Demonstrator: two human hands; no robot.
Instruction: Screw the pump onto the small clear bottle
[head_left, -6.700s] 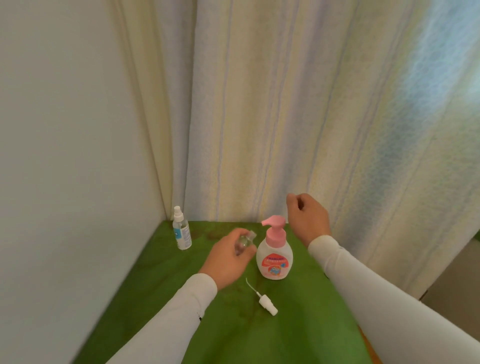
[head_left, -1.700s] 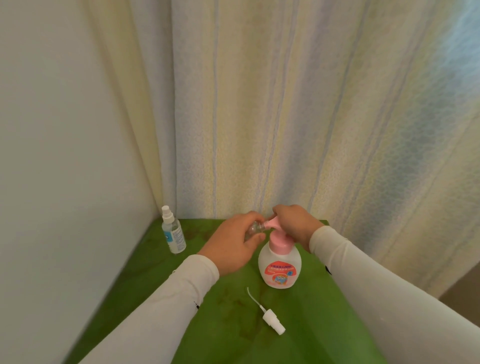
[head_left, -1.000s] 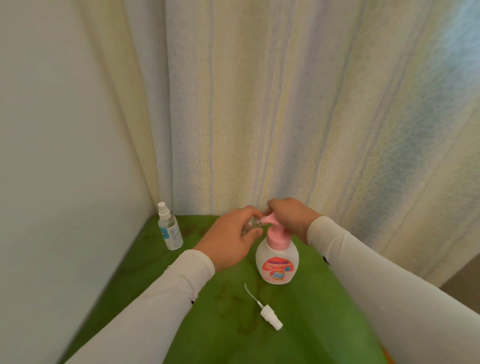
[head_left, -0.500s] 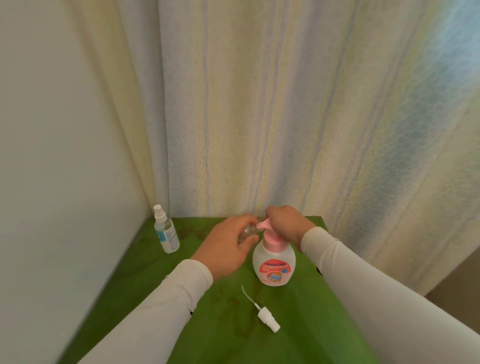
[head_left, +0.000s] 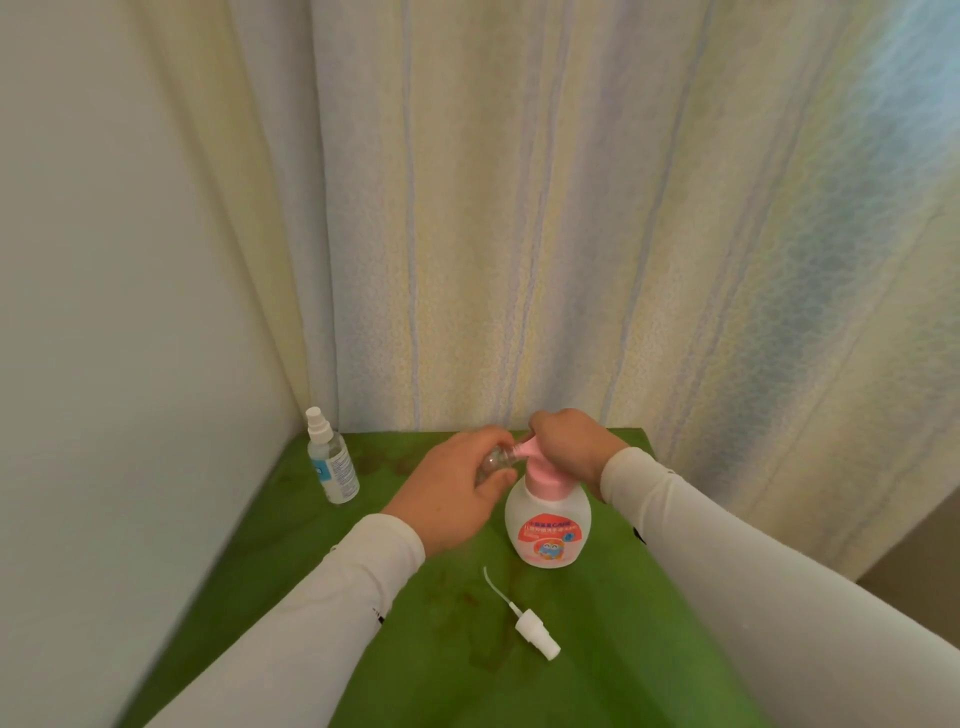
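My left hand (head_left: 448, 493) grips a small clear bottle (head_left: 492, 460), tilted with its open neck against the nozzle of the pink pump. My right hand (head_left: 571, 446) lies curled over the pink pump head (head_left: 535, 457) of a white soap dispenser (head_left: 548, 525) with a red label, which stands on the green table (head_left: 457, 675). Most of the small bottle is hidden by my fingers.
A loose white spray cap (head_left: 535, 631) with its thin tube lies on the table in front of the dispenser. A small spray bottle (head_left: 331, 460) stands at the back left corner, by the white wall. A pale curtain hangs behind the table.
Since 6.7 s ago my right hand has come down onto the pump head and my left hand has brought the small bottle up to the nozzle. Over the last second both hands hold still.
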